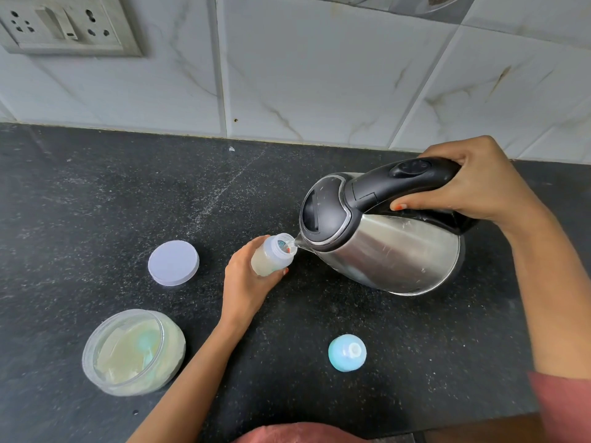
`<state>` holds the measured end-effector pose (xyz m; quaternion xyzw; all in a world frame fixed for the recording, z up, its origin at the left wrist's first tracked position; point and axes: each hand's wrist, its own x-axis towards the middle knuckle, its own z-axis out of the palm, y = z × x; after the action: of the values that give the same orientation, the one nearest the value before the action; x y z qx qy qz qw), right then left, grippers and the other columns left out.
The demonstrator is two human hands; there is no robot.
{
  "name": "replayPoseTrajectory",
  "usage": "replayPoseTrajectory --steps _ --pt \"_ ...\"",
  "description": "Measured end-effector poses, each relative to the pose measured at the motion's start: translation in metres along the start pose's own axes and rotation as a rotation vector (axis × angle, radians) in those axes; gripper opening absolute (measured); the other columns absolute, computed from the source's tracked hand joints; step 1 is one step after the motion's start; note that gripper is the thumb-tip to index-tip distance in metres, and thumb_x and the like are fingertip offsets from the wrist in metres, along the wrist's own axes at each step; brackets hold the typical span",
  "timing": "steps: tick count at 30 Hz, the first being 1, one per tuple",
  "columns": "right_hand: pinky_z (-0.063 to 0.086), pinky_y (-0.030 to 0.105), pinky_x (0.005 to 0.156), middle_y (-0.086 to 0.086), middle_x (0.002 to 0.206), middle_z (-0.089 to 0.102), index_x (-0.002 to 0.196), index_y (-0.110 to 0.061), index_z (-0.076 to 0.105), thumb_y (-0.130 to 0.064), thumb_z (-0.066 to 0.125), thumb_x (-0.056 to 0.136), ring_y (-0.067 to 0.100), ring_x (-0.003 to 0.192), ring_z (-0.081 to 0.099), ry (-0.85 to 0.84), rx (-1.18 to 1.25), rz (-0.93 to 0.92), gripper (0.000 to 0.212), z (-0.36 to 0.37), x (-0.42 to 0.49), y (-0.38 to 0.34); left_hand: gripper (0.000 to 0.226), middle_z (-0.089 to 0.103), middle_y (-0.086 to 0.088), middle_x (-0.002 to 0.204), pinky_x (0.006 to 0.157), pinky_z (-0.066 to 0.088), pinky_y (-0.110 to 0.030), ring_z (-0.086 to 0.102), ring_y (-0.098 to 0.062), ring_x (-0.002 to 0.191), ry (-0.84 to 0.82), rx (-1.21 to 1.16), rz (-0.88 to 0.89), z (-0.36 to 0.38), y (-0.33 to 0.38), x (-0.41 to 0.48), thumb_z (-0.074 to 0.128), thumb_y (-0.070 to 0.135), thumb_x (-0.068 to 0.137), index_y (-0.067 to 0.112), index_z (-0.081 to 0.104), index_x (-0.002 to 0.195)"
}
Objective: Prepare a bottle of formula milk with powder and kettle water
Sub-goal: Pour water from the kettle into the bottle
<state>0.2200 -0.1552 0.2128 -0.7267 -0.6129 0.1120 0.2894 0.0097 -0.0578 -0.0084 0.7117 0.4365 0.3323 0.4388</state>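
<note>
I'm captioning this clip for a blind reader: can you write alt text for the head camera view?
The right hand tilts a steel kettle, its spout at the mouth of a small bottle held by the left hand above a black counter. An open powder jar, its lid and a blue bottle cap lie nearby.

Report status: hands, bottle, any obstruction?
Left hand holds bottle; right hand tilts kettle, spout at bottle mouth. Nothing in the way.

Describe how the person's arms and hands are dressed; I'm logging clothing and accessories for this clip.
Both forearms are bare. The right arm shows a short dusty-pink sleeve at its upper end. No rings, watch or gloves are visible. The left hand and right hand have orange-red painted nails.
</note>
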Motion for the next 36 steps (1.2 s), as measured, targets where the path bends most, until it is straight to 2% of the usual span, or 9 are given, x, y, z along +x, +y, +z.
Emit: replayPoseTrajectory --steps 4,11,21,36 --pt "0.039 0.003 0.054 -0.031 0.059 0.061 0.064 -0.040 0.058 -0.052 0.071 0.038 -0.007 0.059 0.057 0.000 0.015 0.001 0.032 -0.0003 0.0000 -0.0004 0.060 0.056 0.014 0.114 0.091 0.034 -0.021 0.046 -0.005 0.107 -0.006 -0.005 -0.008 -0.0003 0.0015 -0.0006 0.083 0.015 0.063 0.022 0.057 0.117" --pt "0.039 0.003 0.054 -0.032 0.059 0.061 0.065 -0.040 0.058 -0.049 0.072 0.040 -0.008 0.060 0.057 -0.004 0.005 -0.007 0.030 -0.0012 -0.0003 0.0003 0.057 0.055 0.017 0.109 0.088 0.034 -0.018 0.048 -0.003 0.102 0.002 -0.027 -0.001 -0.0011 0.0050 -0.0021 0.083 0.012 0.063 0.022 0.059 0.113" --pt "0.037 0.004 0.052 -0.027 0.057 0.061 0.062 -0.039 0.058 -0.050 0.072 0.039 -0.004 0.056 0.055 0.009 0.002 -0.019 0.029 -0.0024 -0.0004 -0.0007 0.057 0.060 0.010 0.113 0.094 0.041 -0.031 0.053 -0.013 0.108 0.008 -0.036 0.010 0.0006 0.0016 -0.0026 0.083 0.014 0.063 0.022 0.059 0.114" --pt "0.036 0.004 0.051 -0.026 0.056 0.061 0.062 -0.037 0.059 -0.047 0.073 0.040 -0.004 0.056 0.055 0.010 0.002 -0.003 0.028 -0.0016 -0.0009 -0.0020 0.056 0.059 0.013 0.110 0.091 0.038 -0.023 0.052 -0.007 0.103 0.005 -0.053 0.000 -0.0008 0.0052 -0.0036 0.083 0.012 0.062 0.021 0.059 0.113"
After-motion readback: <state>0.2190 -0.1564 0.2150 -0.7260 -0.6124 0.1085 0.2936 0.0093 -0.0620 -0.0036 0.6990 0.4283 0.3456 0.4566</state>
